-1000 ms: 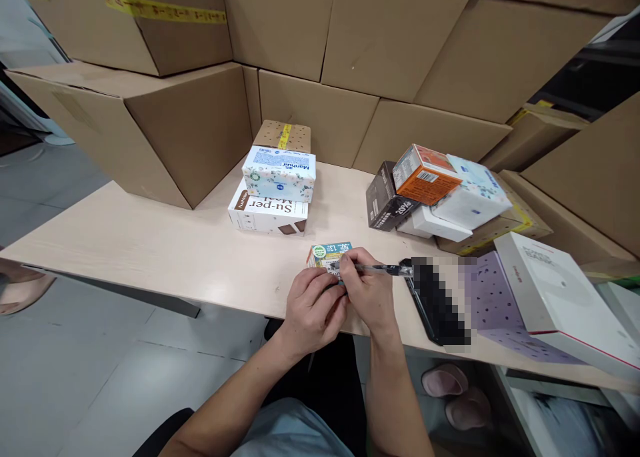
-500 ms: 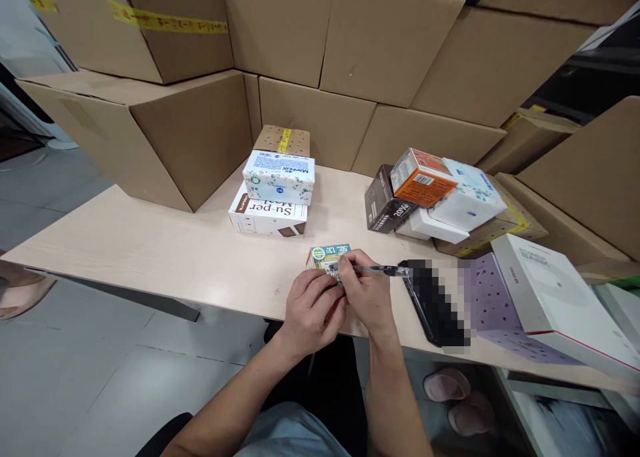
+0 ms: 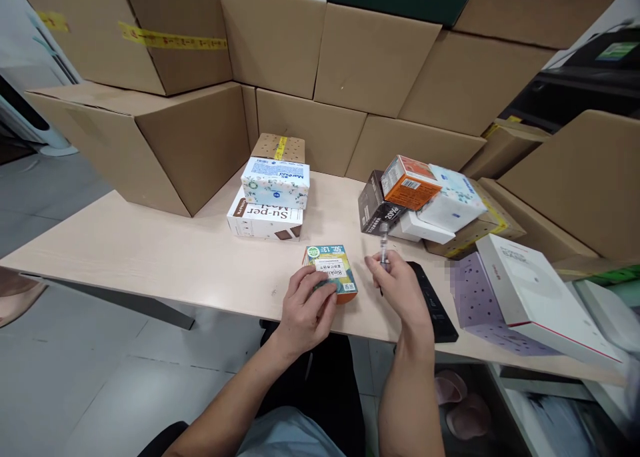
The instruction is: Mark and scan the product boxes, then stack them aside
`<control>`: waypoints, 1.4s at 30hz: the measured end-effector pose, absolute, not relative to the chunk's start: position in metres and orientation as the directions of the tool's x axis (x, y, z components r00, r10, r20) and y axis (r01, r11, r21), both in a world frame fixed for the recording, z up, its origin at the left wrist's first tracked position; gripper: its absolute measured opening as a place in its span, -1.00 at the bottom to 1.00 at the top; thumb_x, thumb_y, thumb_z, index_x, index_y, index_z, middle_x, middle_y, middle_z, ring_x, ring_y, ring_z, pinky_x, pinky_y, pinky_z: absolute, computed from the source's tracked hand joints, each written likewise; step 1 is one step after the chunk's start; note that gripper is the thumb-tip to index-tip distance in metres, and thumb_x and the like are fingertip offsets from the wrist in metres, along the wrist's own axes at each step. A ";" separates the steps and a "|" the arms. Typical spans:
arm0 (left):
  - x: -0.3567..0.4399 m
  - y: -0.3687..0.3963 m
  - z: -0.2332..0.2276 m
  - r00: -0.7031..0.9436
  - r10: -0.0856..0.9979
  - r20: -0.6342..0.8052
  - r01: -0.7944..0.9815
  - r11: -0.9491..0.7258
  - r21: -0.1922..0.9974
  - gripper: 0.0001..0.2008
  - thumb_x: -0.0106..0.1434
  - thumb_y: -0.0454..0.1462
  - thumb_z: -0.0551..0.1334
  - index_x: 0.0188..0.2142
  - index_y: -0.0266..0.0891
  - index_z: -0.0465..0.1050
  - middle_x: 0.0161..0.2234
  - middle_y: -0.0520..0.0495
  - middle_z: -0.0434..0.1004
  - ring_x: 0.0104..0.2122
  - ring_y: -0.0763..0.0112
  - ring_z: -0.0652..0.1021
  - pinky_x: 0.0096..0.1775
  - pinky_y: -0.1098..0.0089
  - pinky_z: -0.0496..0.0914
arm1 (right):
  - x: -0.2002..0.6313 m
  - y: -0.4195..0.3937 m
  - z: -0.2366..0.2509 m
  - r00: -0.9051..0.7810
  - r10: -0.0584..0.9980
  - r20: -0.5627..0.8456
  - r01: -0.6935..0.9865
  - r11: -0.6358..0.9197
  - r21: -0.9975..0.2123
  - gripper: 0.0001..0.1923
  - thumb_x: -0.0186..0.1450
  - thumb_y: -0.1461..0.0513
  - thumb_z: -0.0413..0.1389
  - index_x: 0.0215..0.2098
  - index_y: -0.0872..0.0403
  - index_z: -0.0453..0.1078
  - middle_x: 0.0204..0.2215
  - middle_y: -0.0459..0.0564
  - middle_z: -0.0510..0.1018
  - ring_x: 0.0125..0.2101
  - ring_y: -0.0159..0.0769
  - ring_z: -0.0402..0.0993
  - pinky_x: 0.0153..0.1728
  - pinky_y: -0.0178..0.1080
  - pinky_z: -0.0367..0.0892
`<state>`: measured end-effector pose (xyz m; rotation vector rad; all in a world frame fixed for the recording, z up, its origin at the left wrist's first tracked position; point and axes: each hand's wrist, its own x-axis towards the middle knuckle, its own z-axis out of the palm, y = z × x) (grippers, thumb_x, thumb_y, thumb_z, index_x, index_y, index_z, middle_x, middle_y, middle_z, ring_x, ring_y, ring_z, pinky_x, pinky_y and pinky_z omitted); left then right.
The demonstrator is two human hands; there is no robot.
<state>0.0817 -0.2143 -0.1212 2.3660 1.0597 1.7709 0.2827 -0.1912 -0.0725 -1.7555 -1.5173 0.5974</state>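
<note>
Pale table (image 3: 150,253); small boxes (image 3: 265,220)

One head-worn camera looks forward and down, close over the table (image 3: 150,257), facing stacked cardboard boxes (image 3: 370,63).
</note>
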 end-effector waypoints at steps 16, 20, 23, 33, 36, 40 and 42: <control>0.080 -0.215 -0.121 0.107 0.532 0.840 0.590 -0.714 0.377 -0.77 0.26 -0.39 0.25 -0.09 -0.17 0.46 -0.07 -0.18 0.51 -0.03 0.17 0.47 -0.03 0.07 0.43 | 0.306 -0.227 -0.096 0.479 0.846 0.233 0.874 -0.435 -0.217 -0.47 0.34 0.00 0.05 0.14 0.16 0.37 0.03 0.34 0.42 0.02 0.16 0.34 -0.04 -0.01 0.27; 0.080 -0.215 -0.121 0.097 0.541 0.835 0.585 -0.710 0.392 -0.77 0.26 -0.39 0.25 -0.10 -0.15 0.46 -0.07 -0.17 0.50 -0.02 0.16 0.46 -0.03 0.06 0.43 | 0.328 -0.246 -0.102 0.585 0.810 0.039 0.808 -0.578 -0.118 -0.21 0.29 -0.14 0.05 0.33 0.11 0.16 0.25 0.40 0.22 0.16 0.38 0.17 0.01 0.19 0.22; 0.081 -0.215 -0.121 0.092 0.535 0.840 0.582 -0.713 0.391 -0.77 0.26 -0.39 0.25 -0.09 -0.16 0.45 -0.07 -0.17 0.50 -0.02 0.16 0.45 -0.03 0.07 0.42 | 0.331 -0.245 -0.104 0.590 0.807 -0.024 0.795 -0.587 -0.153 -0.22 0.31 -0.15 -0.01 0.35 0.11 0.12 0.23 0.34 0.29 0.16 0.34 0.19 0.04 0.18 0.22; 0.080 -0.214 -0.124 0.097 0.541 0.835 0.563 -0.722 0.402 -0.76 0.25 -0.40 0.25 -0.09 -0.16 0.46 -0.05 -0.16 0.49 0.00 0.17 0.43 0.00 0.09 0.40 | 0.324 -0.236 -0.102 0.594 0.804 0.037 0.797 -0.582 -0.160 -0.28 0.33 -0.09 -0.03 0.31 0.14 0.18 0.18 0.33 0.35 0.12 0.30 0.26 0.04 0.16 0.22; 0.080 -0.214 -0.124 0.092 0.535 0.840 0.560 -0.726 0.401 -0.76 0.24 -0.41 0.25 -0.10 -0.17 0.46 -0.06 -0.16 0.49 -0.01 0.18 0.44 0.00 0.10 0.39 | 0.324 -0.234 -0.101 0.590 0.806 0.043 0.800 -0.576 -0.170 -0.30 0.32 -0.07 -0.03 0.30 0.12 0.21 0.15 0.33 0.39 0.11 0.31 0.28 0.02 0.19 0.23; 0.080 -0.215 -0.123 0.091 0.541 0.836 0.555 -0.724 0.409 -0.75 0.24 -0.41 0.26 -0.09 -0.17 0.46 -0.07 -0.16 0.49 -0.01 0.18 0.44 0.00 0.10 0.40 | 0.329 -0.234 -0.102 0.587 0.807 0.070 0.791 -0.553 -0.260 -0.27 0.25 -0.08 0.05 0.28 0.12 0.24 0.10 0.32 0.46 0.09 0.32 0.31 -0.01 0.22 0.26; 0.080 -0.216 -0.122 0.087 0.547 0.833 0.558 -0.719 0.414 -0.76 0.24 -0.41 0.26 -0.09 -0.16 0.46 -0.07 -0.15 0.50 -0.01 0.19 0.44 -0.01 0.10 0.41 | 0.335 -0.238 -0.102 0.585 0.805 0.098 0.770 -0.514 -0.377 -0.21 0.19 -0.08 0.12 0.27 0.15 0.25 0.05 0.33 0.51 0.06 0.28 0.37 0.01 0.20 0.26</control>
